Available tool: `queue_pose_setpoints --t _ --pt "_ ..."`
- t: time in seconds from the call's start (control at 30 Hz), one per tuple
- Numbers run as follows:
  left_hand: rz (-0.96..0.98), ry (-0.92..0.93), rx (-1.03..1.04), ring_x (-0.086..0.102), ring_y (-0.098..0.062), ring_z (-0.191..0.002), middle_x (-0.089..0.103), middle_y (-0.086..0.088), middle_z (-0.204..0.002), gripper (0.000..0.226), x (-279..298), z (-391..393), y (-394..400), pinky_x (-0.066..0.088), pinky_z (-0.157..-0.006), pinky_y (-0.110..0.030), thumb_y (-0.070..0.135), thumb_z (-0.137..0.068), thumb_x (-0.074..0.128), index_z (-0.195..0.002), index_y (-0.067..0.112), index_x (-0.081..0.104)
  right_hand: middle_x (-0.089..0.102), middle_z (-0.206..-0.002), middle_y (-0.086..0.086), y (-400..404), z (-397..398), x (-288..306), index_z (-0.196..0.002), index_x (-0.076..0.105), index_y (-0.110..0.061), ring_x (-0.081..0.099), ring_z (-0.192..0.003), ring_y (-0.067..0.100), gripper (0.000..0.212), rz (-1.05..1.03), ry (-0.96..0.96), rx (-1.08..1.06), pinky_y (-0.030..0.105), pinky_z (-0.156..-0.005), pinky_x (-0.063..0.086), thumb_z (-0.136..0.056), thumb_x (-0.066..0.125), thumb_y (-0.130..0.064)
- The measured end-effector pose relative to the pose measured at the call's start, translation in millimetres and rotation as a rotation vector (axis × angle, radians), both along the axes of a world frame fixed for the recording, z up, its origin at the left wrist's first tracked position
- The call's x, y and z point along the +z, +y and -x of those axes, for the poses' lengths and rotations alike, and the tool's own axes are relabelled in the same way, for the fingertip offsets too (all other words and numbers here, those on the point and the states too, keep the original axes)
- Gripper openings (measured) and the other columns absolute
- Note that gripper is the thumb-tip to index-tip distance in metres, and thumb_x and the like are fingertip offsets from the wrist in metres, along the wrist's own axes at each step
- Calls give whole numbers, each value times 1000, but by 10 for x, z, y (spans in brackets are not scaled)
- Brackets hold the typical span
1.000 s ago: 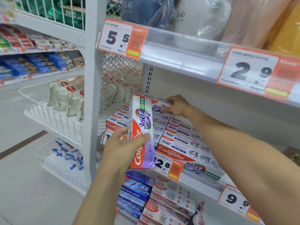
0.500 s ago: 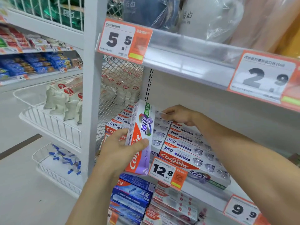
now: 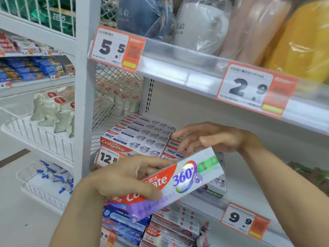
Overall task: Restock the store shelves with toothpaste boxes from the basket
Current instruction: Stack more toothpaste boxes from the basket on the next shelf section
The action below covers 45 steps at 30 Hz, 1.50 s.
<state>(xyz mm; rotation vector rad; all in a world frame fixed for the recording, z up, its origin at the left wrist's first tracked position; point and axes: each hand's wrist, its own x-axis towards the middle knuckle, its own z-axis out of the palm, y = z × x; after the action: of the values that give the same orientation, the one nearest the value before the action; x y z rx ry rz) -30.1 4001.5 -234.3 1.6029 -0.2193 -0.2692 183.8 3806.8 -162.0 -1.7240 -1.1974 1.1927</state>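
Toothpaste box (image 3: 179, 182): light, stiff, slick card, likely crushable; left hand (image 3: 124, 179) grasps its near end, right hand (image 3: 210, 138) spread, holding nothing; best held across long sides.

Colgate 360 toothpaste box (image 3: 179, 182) — tilted, before stacked shelf boxes (image 3: 140, 138)

both forearms are bare to each grip, left (image 3: 124, 177) and right (image 3: 210, 138).

red, white and purple toothpaste box (image 3: 178, 182), orange-and-white price tags (image 3: 117, 48), blue boxes (image 3: 122, 221) below, white shelf (image 3: 178, 68)
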Motion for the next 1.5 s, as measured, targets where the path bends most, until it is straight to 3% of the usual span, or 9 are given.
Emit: queue_pose_setpoints --t 0.1,0.2,0.27,0.33,0.43,0.6,0.77,1.03,1.5 --pt "-46 3 -93 65 -30 -105 69 -22 -122 63 29 -43 -123 56 -86 -32 -8 -83 71 -139 15 55 62 -129 23 -339 191 37 -143 49 -11 62 -112 33 86 103 23 64 39 -92 52 -74 84 -47" --pt "-111 27 -53 69 -34 -104 72 -21 -115 62 -2 -138 -254 58 -88 -39 -3 -77 79 -133 16 59 71 -120 14 -566 360 -3 -129 64 -20 68 -109 32 60 146 -280 6 44 -93 56 -74 88 -27" --pt "-170 -3 115 72 -29 -103 76 -11 -108 64 -33 -212 -333 57 -95 -45 8 -69 89 -126 21 63 75 -113 4 -738 406 -16 -123 68 -16 71 -101 19 50 102 -369 -97 32 -88 57 -76 85 -14" --pt "-238 -96 412 70 -15 -105 75 3 -109 68 -40 -297 -423 56 -95 -39 27 -64 95 -124 28 62 76 -111 -8 -919 396 -16 -118 71 -20 69 -97 4 49 23 -433 -230 21 -88 54 -72 85 -19" --pt "-416 -314 810 48 -4 -125 53 16 -133 84 -83 -421 -527 40 -103 -28 47 -69 86 -141 34 46 74 -110 -18 -1156 235 -36 -111 71 -31 68 -105 0 50 -141 -519 -493 18 -93 51 -64 86 -29" --pt "-897 -281 769 3 -22 -153 22 -2 -162 109 -376 -650 -524 6 -124 -51 85 -61 59 -151 31 32 73 -114 -10 -1100 -180 -246 -113 69 -28 67 -108 2 52 -332 -602 -795 17 -95 50 -65 90 -25" --pt "-1052 -145 694 -7 -22 -155 14 4 -166 94 -449 -666 -590 -17 -117 -56 74 -78 57 -156 33 24 72 -114 -3 -814 -514 -533 -117 68 -23 66 -107 10 52 -295 -590 -793 16 -89 50 -70 90 -18" --pt "-1075 -131 666 -11 -15 -154 9 8 -167 74 -400 -615 -557 -17 -117 -57 49 -92 63 -155 36 26 70 -114 -1 -718 -712 -652 -124 64 -16 66 -99 9 62 -199 -555 -648 22 -90 54 -68 90 -6" --pt "-1098 -146 629 -20 -19 -153 -1 5 -168 67 -449 -577 -560 -20 -115 -58 45 -101 48 -158 34 15 73 -113 0 -730 -633 -619 -116 66 -24 70 -101 14 57 -167 -508 -673 26 -89 58 -67 90 -6"
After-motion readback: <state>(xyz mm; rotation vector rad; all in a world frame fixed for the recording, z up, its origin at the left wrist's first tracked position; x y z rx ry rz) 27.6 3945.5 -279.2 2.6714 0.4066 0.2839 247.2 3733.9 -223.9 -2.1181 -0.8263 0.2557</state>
